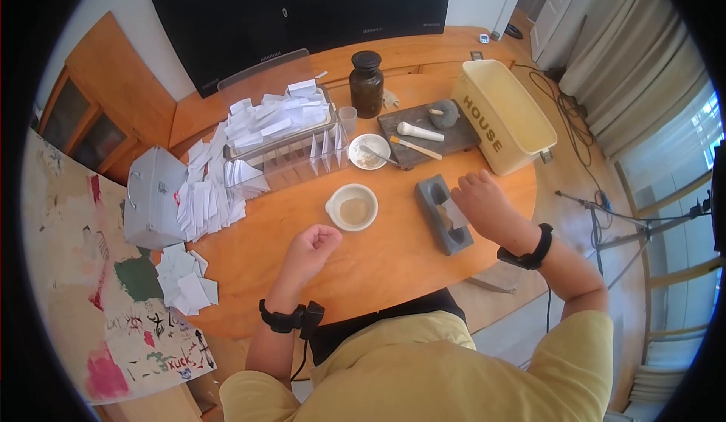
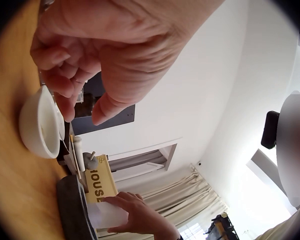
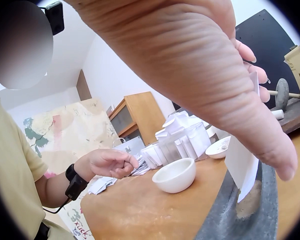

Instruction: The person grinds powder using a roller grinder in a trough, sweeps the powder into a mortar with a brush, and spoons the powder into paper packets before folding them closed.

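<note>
My right hand (image 1: 488,206) pinches a white paper card (image 1: 454,215) between thumb and fingers, over a grey stone trough (image 1: 456,245). In the right wrist view the card's lower edge dips into the trough, right at some tan powder (image 3: 249,204). My left hand (image 1: 306,254) hovers with loosely curled fingers near a white mortar (image 1: 333,212), holding nothing. Light brownish material (image 1: 353,212) covers the mortar's bottom. A white pestle (image 1: 420,131) and a flat brush (image 1: 417,148) lie on a dark wooden board (image 1: 465,141) beyond the trough.
A small white dish (image 1: 355,159) with a spoon sits behind the mortar. Beside the board stand a dark jar (image 1: 367,89) and a cream bin (image 1: 514,119). A clear box (image 1: 283,171) and loose piles of folded papers (image 1: 204,195) fill the left, near a metal case (image 1: 155,199).
</note>
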`<state>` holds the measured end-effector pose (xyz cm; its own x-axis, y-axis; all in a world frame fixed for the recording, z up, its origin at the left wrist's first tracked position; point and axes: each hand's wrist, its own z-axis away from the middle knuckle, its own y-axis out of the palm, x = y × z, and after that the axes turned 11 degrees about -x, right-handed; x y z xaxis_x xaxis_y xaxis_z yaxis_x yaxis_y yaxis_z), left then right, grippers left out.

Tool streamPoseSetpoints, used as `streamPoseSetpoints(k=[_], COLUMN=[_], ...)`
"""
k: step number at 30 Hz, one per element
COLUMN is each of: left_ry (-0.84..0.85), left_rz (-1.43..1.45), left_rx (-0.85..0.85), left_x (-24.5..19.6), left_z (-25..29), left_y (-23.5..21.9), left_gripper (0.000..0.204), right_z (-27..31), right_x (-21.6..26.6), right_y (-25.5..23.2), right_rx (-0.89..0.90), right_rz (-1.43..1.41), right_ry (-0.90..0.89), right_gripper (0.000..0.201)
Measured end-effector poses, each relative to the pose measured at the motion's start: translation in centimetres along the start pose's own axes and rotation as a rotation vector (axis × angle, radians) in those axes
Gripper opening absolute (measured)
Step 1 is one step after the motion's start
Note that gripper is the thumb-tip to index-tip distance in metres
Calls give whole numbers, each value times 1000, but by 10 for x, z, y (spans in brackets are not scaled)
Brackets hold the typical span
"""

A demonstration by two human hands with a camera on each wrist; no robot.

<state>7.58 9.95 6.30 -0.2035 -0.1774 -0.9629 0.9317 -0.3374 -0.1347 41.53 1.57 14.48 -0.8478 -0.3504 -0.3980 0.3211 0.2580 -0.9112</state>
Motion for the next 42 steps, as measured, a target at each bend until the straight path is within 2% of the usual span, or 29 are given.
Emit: streamPoseSetpoints(k=[3, 9, 12, 24, 27, 30, 33, 39, 42], left_ry=[-28, -20, -45, -46, -38, -38, -7, -21, 74], left_rz=[-7, -20, -5, -10, 11, 11, 14, -16, -117], left_rx=[30, 2, 2, 4, 14, 11, 20, 63, 58], left_x=[1, -1, -3, 2, 1, 1, 5, -6, -20], left_z=[0, 0, 2, -1, -1, 0, -1, 1, 9], left_y=[-3, -2, -3, -2, -1, 0, 0, 12, 29], left_gripper=[15, 17, 17, 17, 17, 16, 16, 18, 24], right_z=[-3, -10, -9, -11, -9, 6, 18, 34, 25], right_x=[0, 3, 2, -1, -3, -11, -9, 4, 24], right_y=[3, -2, 5, 4, 3, 11, 7, 11, 28], right_rx=[24, 105, 19, 70, 138, 122, 48, -174, -427], right_rz=[-42, 72, 61, 16, 54, -18, -192, -425, -689], right_ry=[-22, -45, -58, -56, 38, 99, 294, 600, 657], right_gripper=[8, 10, 7, 10, 22, 33, 47, 64, 67])
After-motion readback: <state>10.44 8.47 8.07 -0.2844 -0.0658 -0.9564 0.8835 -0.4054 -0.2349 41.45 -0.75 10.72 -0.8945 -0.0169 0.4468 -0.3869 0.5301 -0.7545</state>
